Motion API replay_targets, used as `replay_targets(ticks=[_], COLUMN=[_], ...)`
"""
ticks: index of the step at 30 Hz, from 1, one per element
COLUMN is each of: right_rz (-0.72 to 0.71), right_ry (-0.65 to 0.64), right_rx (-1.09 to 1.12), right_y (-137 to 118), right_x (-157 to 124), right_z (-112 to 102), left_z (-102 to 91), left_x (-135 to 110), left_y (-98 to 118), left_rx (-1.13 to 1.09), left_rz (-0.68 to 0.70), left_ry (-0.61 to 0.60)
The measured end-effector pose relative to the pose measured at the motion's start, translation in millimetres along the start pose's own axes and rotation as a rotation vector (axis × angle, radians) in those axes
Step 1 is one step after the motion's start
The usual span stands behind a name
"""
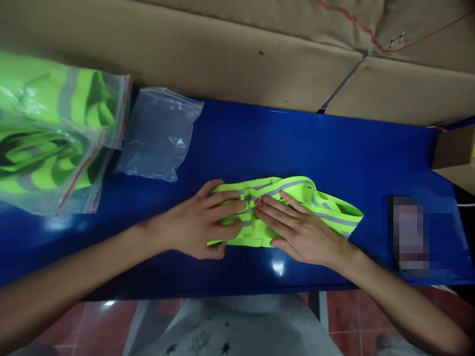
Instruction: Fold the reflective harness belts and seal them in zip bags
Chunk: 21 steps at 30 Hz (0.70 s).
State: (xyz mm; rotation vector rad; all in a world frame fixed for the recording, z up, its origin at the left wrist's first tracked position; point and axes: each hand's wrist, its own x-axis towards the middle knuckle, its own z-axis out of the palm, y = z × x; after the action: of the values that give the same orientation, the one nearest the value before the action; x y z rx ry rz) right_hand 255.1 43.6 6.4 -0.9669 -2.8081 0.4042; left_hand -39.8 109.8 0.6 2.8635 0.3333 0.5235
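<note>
A folded neon-yellow reflective vest [326, 205] with grey stripes lies on the blue table [278, 143]. My left hand [202, 222] rests flat on the vest's left part, fingers stretched out to the right, thumb tucked at the near edge. My right hand [297, 227] lies flat on the vest's middle, fingers spread and pointing left. The fingertips of both hands nearly meet over the fabric. Neither hand grips anything; both press down on the vest.
An empty clear zip bag [158, 133] lies at the back left. Beside it are bagged neon vests [48, 133] in a stack. Cardboard [222, 54] lines the far edge. A blurred dark object [408, 237] sits at the right; a cardboard box [454, 148] stands beyond it.
</note>
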Motion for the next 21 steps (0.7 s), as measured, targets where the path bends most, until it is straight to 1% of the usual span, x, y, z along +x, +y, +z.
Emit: replay_targets(ticks=[5,8,12,15,16,18,21], right_rz=[0.024,0.039,0.057,0.067,0.067,0.071,0.078], right_ry=[0.037,0.068,0.104,0.163,0.184,0.208,0.183], right_rx=[0.054,0.081,0.134,0.168,0.171,0.163,0.113], right_y=[-1.9,-2.5,-4.0,-4.3,-4.2,-4.0,-3.6], right_x=[2.8,4.4,4.8,5.3,5.5,6.3,7.2], right_z=[2.8,3.4,2.6,2.3,2.3,2.7,5.5], left_z=[-11.3,-21.6,-34.2,-39.0,-39.1,-36.8,-28.7], left_x=[14.9,31.8,61.7,75.6,75.7,67.8,41.9], left_y=[-1.4,0.4,5.5,8.7,9.5,10.8,13.4], left_rx=[0.013,0.002,-0.042,-0.081,-0.088,-0.091,-0.091], left_rz=[0.064,0.073,0.035,-0.005,-0.013,-0.039,-0.106], left_ry=[-0.085,-0.184,-0.309,-0.354,-0.359,-0.365,-0.327])
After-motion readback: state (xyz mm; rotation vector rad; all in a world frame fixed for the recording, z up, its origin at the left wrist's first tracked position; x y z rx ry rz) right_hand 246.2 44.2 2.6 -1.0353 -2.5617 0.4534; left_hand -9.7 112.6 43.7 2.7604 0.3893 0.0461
